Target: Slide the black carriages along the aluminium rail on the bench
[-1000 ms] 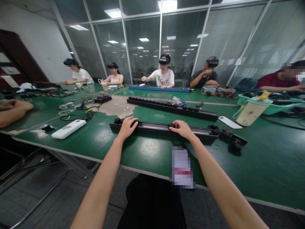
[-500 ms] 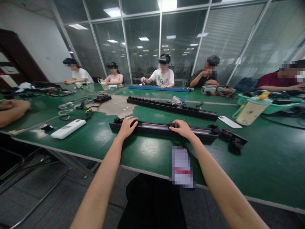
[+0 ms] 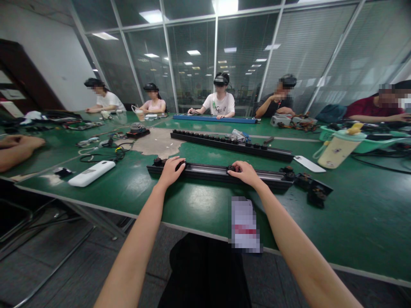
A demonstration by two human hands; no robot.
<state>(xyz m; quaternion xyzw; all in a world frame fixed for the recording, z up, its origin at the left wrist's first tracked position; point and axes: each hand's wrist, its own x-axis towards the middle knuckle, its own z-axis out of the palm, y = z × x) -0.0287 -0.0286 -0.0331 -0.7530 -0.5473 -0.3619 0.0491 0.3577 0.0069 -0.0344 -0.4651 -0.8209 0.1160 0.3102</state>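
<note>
A long black rail (image 3: 208,172) lies across the green table (image 3: 199,203) in front of me. My left hand (image 3: 171,170) rests on its left part, fingers curled over a small black part seated there. My right hand (image 3: 245,172) lies near the rail's middle, fingers bent over another small black part (image 3: 231,168). More black parts (image 3: 308,187) sit loose at the rail's right end. A second black rail (image 3: 231,144) with several parts fitted lies further back.
A white remote-like device (image 3: 91,173) and tangled cables (image 3: 105,155) lie to the left. A cream jug (image 3: 338,150) and a green basket (image 3: 362,143) stand at the right. Several people sit around the far edge; another person's arm (image 3: 16,149) rests at the left.
</note>
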